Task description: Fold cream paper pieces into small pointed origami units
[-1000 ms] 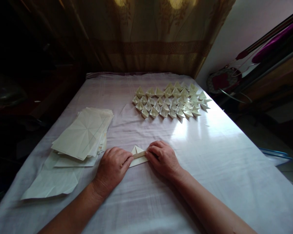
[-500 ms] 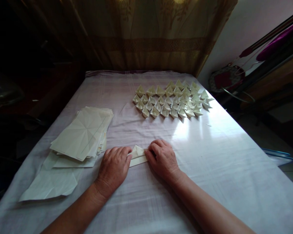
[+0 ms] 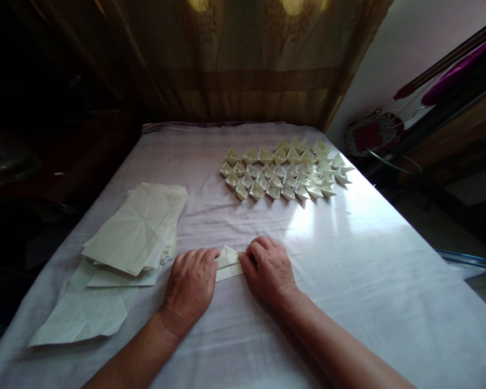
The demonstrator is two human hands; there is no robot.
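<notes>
A partly folded piece of paper (image 3: 229,272) lies on the cloth between my hands, with a small triangular peak at its far side and a flat strip along its near edge. My left hand (image 3: 192,281) grips its left end, thumb and fingers closed on it. On the other end, my right hand (image 3: 270,268) pinches the paper with fingers curled. Both ends of the paper are hidden under my fingers.
To the left rests a stack of creased paper sheets (image 3: 135,229), with looser sheets (image 3: 83,313) under its near side. Several folded paper boats (image 3: 281,170) stand in rows at the back right. A pale cloth (image 3: 340,324) covers the table; a curtain (image 3: 243,81) hangs behind it.
The view has tilted up slightly, so everything sits a little lower. Both hands keep hold of the paper, their fingers shifting only slightly.
</notes>
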